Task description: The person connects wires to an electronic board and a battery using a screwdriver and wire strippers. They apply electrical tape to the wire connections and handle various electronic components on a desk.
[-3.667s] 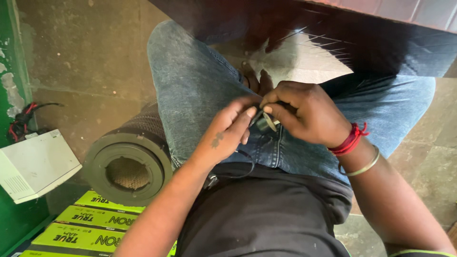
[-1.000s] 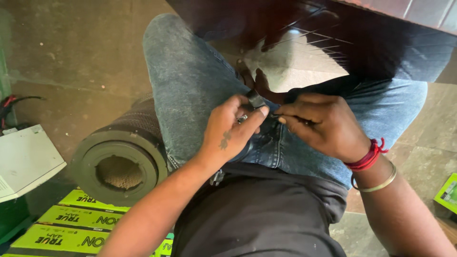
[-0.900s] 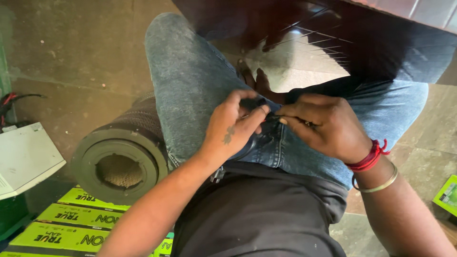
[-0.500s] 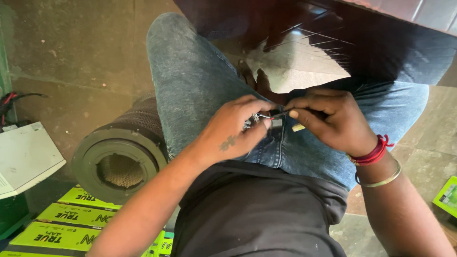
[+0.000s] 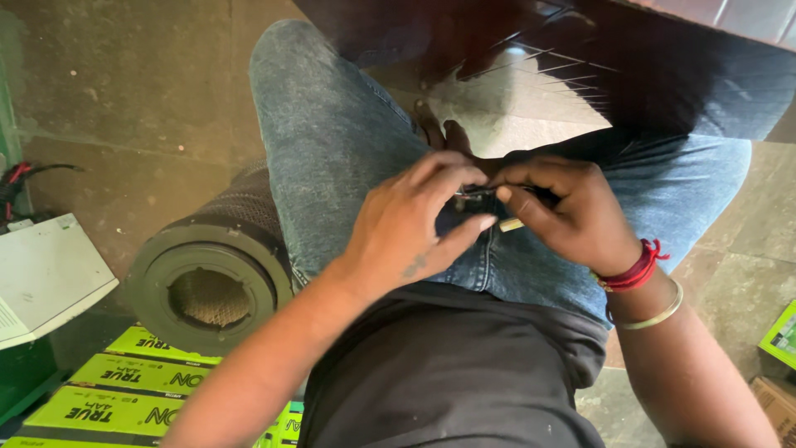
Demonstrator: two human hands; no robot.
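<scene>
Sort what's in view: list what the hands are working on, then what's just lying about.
In hand:
left hand
right hand
small dark metal part pinched between them

Lying about:
cylindrical air filter
yellow-green boxes
white box
red wires

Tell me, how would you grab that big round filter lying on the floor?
Probably by its rim. The round filter lies on its side beside the person's leg, open end facing the camera. Fingers could hook into the hollow middle from that near end, thumb outside on the dark wall. The rounded body looks too wide to wrap one hand around.
</scene>
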